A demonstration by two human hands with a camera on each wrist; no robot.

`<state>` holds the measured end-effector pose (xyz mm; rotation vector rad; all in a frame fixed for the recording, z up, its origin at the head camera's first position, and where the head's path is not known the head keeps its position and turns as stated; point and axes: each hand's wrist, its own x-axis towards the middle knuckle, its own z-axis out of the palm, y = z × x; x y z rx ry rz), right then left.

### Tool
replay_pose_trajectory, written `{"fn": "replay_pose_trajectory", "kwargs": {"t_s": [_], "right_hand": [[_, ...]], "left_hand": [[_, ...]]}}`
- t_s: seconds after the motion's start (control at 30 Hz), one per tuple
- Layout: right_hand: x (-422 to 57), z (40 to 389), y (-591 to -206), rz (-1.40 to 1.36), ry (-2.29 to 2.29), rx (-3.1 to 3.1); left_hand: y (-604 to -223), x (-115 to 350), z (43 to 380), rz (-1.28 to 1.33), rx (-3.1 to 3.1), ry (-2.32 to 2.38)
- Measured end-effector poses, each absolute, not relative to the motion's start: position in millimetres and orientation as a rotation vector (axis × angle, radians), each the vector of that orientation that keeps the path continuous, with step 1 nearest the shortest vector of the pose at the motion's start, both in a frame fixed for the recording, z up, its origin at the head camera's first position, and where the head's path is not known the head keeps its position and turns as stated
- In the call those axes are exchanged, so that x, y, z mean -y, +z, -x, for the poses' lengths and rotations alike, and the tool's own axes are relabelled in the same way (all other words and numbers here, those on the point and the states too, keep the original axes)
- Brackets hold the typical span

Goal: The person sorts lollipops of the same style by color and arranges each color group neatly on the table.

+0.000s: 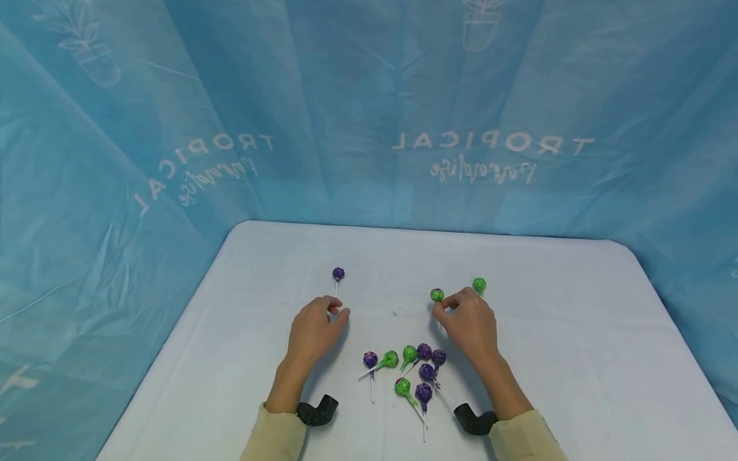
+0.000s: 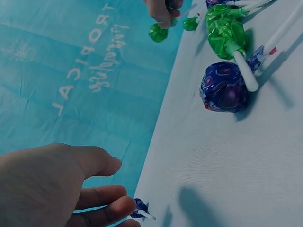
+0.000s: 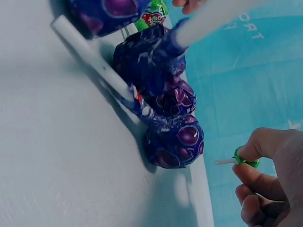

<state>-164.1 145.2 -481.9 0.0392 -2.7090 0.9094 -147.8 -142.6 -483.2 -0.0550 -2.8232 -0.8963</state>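
My right hand [image 1: 473, 323] pinches a green-wrapped lollipop [image 1: 437, 294] between thumb and fingertips, its white stick pointing back toward me. In the right wrist view, the fingers partly cover that lollipop's green head [image 3: 251, 163]. Just beyond this hand lies another green lollipop [image 1: 479, 285], its stick mostly hidden. My left hand [image 1: 314, 330] holds nothing; its thumb and fingers are apart in the left wrist view. Past its fingertips a purple lollipop [image 1: 338, 274] lies on the table, stick toward the hand.
Between the forearms lies a loose group of several green lollipops [image 1: 402, 387] and purple lollipops [image 1: 423, 392], some touching or crossing. The white-covered table [image 1: 576, 333] ends at a blue printed curtain [image 1: 357, 128] behind and at the left.
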Motion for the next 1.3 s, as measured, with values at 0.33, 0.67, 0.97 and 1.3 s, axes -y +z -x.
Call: {"fn": "replay_pose_trajectory", "kwargs": {"t_s": [0.33,0.67,0.97,1.3], "right_hand": [[-158,169,-480,-0.003,0.893,2.664],[-171,173,-487,0.062,0.872,2.671],[-185,177,-487,0.122,0.892,2.649],[-201,182,-491,0.186,0.907,2.670]], "left_hand": [[-484,140,138,0.082,2.825,-0.924],[-487,135,133,0.123,2.854,-0.947],[-491,134,129,0.136,2.859,-0.941],[-489,137,126,0.126,2.871,-0.969]]}}
